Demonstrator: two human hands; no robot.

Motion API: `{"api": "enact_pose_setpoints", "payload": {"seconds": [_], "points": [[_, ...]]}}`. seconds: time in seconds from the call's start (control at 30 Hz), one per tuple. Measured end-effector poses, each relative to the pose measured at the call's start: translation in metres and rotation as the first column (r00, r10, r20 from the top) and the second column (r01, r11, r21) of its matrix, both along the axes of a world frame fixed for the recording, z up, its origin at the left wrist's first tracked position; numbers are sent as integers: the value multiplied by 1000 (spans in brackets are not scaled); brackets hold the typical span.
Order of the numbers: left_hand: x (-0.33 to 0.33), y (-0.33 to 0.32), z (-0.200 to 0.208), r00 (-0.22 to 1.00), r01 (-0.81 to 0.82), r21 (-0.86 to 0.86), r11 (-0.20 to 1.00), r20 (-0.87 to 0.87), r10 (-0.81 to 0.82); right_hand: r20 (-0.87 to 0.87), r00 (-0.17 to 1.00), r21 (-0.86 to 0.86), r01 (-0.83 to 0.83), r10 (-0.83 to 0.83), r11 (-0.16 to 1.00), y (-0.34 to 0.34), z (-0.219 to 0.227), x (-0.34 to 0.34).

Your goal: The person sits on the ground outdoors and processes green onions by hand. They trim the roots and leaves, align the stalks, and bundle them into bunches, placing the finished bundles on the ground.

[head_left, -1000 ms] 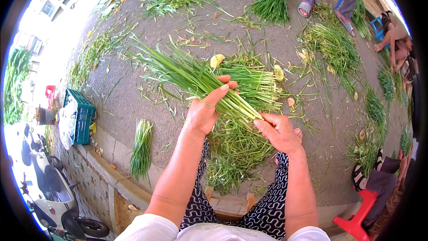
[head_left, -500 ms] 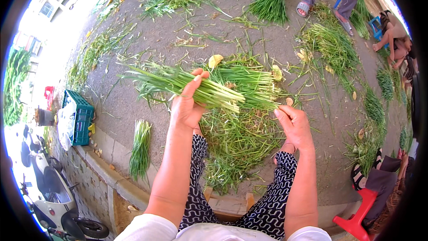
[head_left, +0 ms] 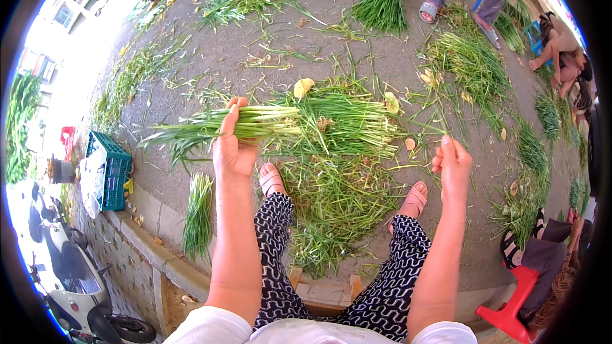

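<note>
My left hand [head_left: 236, 143] is closed around a bunch of garlic chives [head_left: 271, 120], held level with the pale stem ends to the right and the leaf tips to the left. Apart from it on the right, my right hand [head_left: 454, 162] is closed in a pinch, with a thin green chive stalk [head_left: 433, 129] at its fingertips. Between the hands a heap of chives [head_left: 350, 121] lies on the ground, cut ends to the right. Nearer my feet is a pile of loose, tangled leaves [head_left: 341, 210].
A tied-looking chive bundle [head_left: 199, 213] lies left of my leg, another bundle [head_left: 380, 7] at the far side. A teal crate [head_left: 115, 172] and a scooter [head_left: 73, 267] are at left. Other people sit around; a red stool [head_left: 513, 306] is near right.
My left hand has moved left with the bunch, which now lies more level. My right hand has drawn away from the heap to the right. My feet have come into view.
</note>
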State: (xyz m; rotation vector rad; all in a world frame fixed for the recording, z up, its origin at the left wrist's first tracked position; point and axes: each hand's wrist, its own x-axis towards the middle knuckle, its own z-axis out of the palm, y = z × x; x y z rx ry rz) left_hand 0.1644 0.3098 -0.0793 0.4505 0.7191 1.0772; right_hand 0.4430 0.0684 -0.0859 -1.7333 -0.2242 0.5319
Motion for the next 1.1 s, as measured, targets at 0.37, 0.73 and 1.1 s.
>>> {"api": "enact_pose_setpoints", "payload": {"seconds": [0.37,0.73,1.1], "points": [[41,-43,13,922,365,5,931,-140,-361,-655,672,579,153,346,801,23,0,-42],[62,-73,16,778,578,6,816,-306,-549,-619,556,525,-232,554,819,37,8,-84],[63,-78,11,705,655,84,751,-427,-567,-582,661,453,-219,473,864,38,11,-88]]}}
